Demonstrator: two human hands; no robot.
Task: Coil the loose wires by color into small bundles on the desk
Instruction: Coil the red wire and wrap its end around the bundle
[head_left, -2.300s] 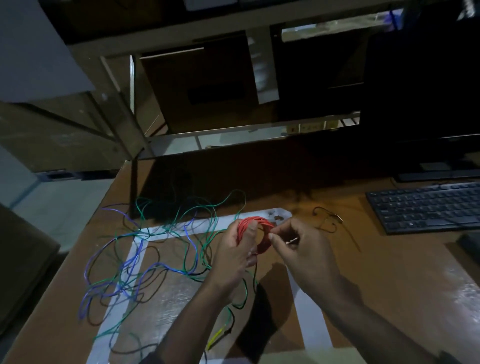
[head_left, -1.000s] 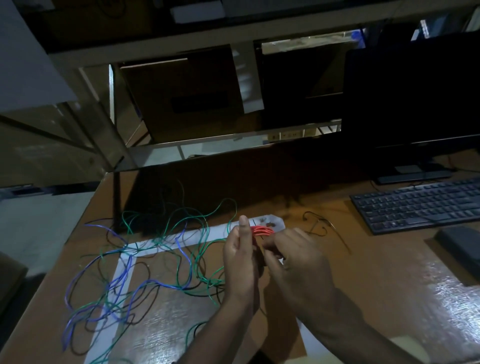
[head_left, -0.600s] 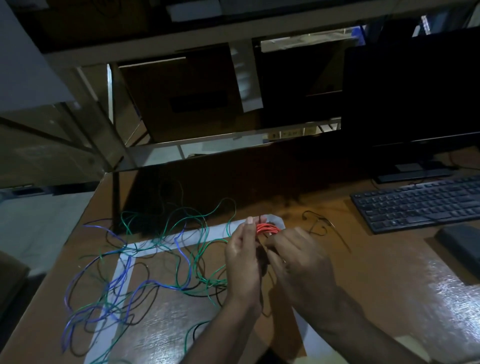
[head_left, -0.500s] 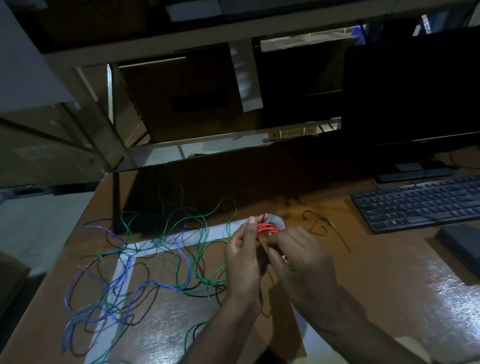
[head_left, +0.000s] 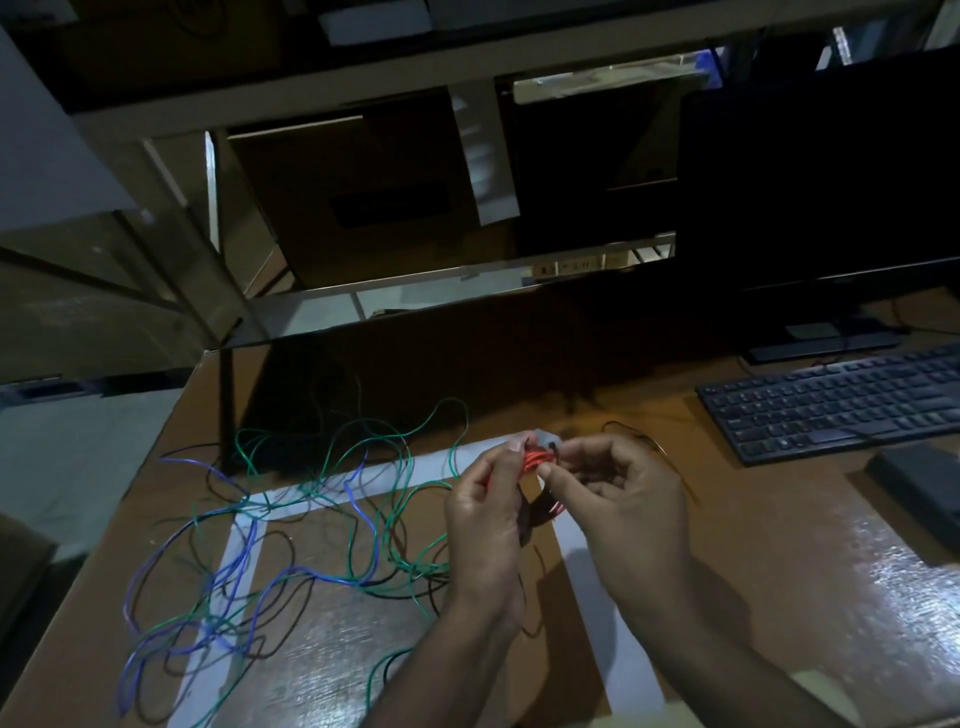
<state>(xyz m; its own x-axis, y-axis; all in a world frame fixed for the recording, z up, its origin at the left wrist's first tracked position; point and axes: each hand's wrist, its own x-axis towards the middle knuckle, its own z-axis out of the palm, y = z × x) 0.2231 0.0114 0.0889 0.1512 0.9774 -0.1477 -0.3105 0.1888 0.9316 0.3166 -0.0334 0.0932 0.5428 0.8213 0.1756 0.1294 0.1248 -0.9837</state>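
Brown desk (head_left: 779, 597), dark keyboard (head_left: 841, 402) at far right. Loose green, blue and black wires (head_left: 291, 540) sprawled across left side (tangled together). Left hand (head_left: 488, 525) gripping red wire coil (head_left: 537, 460) above desk; right hand (head_left: 623, 499), fingers curled, pinching the coil's top.

View: one head-worn wide-angle camera, no second view.
Facing: forward and down over the worktop (head_left: 779, 597).
Nearness: hands close, low in frame; monitor (head_left: 821, 171) far right.
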